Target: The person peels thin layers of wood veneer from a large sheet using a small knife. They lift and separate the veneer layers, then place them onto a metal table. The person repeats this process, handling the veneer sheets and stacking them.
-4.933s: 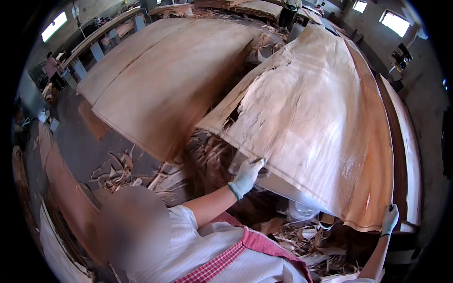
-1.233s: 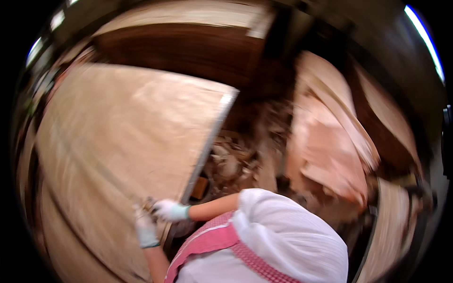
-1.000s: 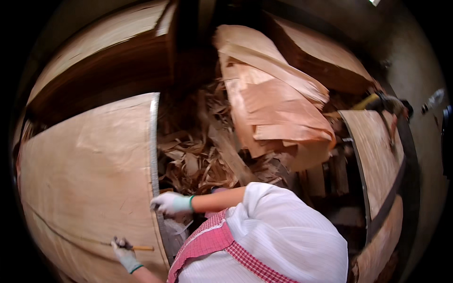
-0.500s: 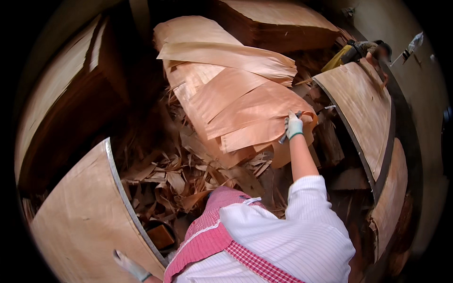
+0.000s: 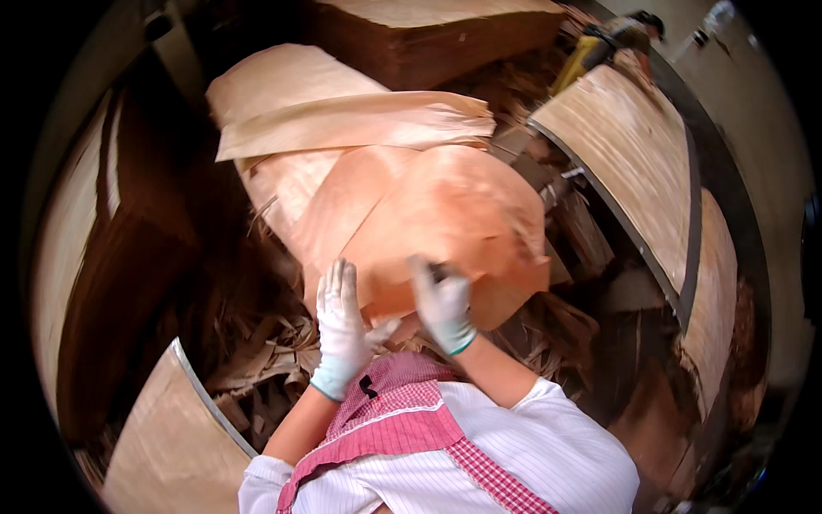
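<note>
Veneer sheet lies just ahead of both hands, left fingers spread flat on its near edge, right fingers curled onto it

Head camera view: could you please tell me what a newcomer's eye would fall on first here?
First, the heap of thin orange-pink veneer sheets filling the centre, curled and overlapping. Just below it, two white-gloved hands rest on its near edge: the left hand flat, the right hand beside it. Dark splintered wood scraps lie at lower left.
</note>
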